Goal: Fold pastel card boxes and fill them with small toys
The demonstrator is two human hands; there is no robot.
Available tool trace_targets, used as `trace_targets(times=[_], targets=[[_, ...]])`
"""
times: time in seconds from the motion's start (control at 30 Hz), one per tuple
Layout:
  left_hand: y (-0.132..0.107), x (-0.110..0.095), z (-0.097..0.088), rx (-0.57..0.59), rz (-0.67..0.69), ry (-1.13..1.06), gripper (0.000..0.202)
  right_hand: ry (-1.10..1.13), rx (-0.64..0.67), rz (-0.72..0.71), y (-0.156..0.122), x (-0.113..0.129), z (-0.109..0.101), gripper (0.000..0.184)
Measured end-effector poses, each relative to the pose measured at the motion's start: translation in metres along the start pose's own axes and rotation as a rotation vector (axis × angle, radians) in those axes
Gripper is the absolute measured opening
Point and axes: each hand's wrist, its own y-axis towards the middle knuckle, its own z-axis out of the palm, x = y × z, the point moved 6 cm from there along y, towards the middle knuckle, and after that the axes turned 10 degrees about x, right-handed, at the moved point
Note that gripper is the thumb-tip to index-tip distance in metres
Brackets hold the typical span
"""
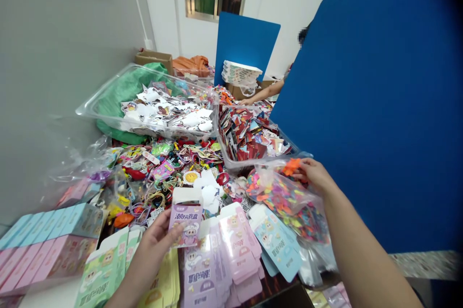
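A lilac printed carton [185, 221] is held at lower centre of the frame by the left hand [157, 241], its fingers curled against the carton's lower part. The carton's long axis runs nearly upright, tilted slightly, with an open flap at the top. At right of the frame, a clear plastic bag [285, 197] of multicoloured small pieces is pinched at its upper edge by the narrowly closed fingers of the right hand [316, 176]. The bag lies to the carton's right, well apart from it. Flat pink cartons [224, 259] are piled just below the lilac carton, and a heap of hair ties and trinkets [166, 168] is spread beyond it. At upper centre, a co-worker's forearm [262, 93] is seen past a clear tub [231, 159] of red packets.
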Motion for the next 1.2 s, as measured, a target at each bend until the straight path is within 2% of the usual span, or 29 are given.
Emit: trace_targets(times=[0.17, 0.3, 0.47, 0.57, 0.7, 0.87, 0.97, 1.07, 1.2], targets=[[-0.001, -0.002, 0.000, 0.016, -0.006, 0.031, 0.054, -0.006, -0.096, -0.010, 0.005, -0.001, -0.005, 0.006], [-0.002, 0.000, -0.002, 0.010, -0.002, 0.030, 0.053, 0.011, -0.095, -0.033, 0.001, 0.004, -0.012, 0.010], [-0.002, 0.001, 0.001, 0.027, -0.002, 0.033, 0.052, 0.108, -0.017, -0.023, -0.005, 0.006, -0.001, 0.013], [-0.002, 0.001, 0.004, 0.036, -0.012, 0.042, 0.054, 0.122, -0.024, 0.009, -0.003, 0.002, 0.006, 0.013], [-0.001, 0.002, 0.003, 0.036, -0.021, 0.048, 0.057, 0.103, -0.056, 0.039, -0.001, -0.005, 0.012, 0.022], [-0.001, 0.003, 0.002, 0.029, -0.010, 0.043, 0.056, 0.127, -0.076, 0.006, -0.004, -0.002, 0.012, 0.021], [-0.002, 0.003, 0.002, 0.024, -0.011, 0.038, 0.057, 0.174, -0.017, -0.025, -0.010, 0.007, 0.010, 0.019], [-0.002, 0.002, 0.003, 0.021, -0.008, 0.027, 0.055, 0.231, 0.107, -0.058, -0.021, 0.023, 0.011, 0.026], [0.001, 0.002, 0.006, 0.039, 0.028, 0.023, 0.052, 0.267, 0.259, -0.099, -0.043, 0.052, 0.025, 0.036]])
